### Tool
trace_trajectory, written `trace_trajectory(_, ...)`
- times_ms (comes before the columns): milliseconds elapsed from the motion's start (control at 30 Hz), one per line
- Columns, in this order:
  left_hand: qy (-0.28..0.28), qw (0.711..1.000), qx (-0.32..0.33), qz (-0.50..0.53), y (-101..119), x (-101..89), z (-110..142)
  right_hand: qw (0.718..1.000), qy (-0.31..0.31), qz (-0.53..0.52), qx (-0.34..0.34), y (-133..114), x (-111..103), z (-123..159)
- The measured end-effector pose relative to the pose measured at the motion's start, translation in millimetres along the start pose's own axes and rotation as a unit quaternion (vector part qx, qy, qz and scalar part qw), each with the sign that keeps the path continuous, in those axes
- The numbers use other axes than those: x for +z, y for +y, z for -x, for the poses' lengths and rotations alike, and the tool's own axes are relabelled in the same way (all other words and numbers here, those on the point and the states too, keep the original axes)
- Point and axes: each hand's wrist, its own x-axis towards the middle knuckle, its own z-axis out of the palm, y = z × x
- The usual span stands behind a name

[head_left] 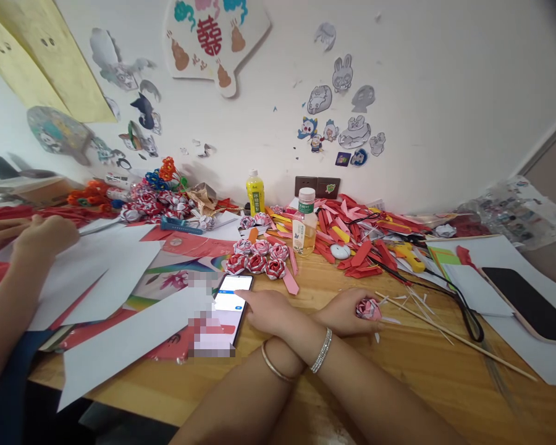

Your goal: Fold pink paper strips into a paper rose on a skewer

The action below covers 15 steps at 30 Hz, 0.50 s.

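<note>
My forearms cross over the wooden table. My left hand [340, 314] reaches to the right and is closed around a pink and red folded-paper rose [369, 308]; some of its fingers are hidden. Over it, my right hand [269, 310] reaches left, a finger stretched onto the screen of a lit phone [234, 301]. That hand holds nothing; its other fingers are partly hidden. Just beyond the phone, several finished paper roses [257, 264] sit in a cluster. A thin wooden stick [454, 330] and white paper slivers [424, 303] lie right of my left hand.
A drink bottle [304, 225] and a yellow bottle [255, 193] stand behind the roses. Red paper strips [347, 216], a yellow glue gun [410, 256] with a black cable, and a dark phone [530, 303] lie rightward. Another person's hand [46, 235] works over white sheets [115, 272] at left.
</note>
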Motion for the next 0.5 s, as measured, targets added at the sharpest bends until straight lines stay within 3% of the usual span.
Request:
trace_trajectory(233,0.011,1.0,0.009,-0.004,2.2,4.6,1.6,0.999,0.009,0.019,-0.025,-8.1,-3.4,17.1)
trace_trajectory(500,0.005,1.0,0.002,0.012,0.5,4.9,1.8,0.998,0.023,0.042,-0.04,-10.2,-4.1,17.0)
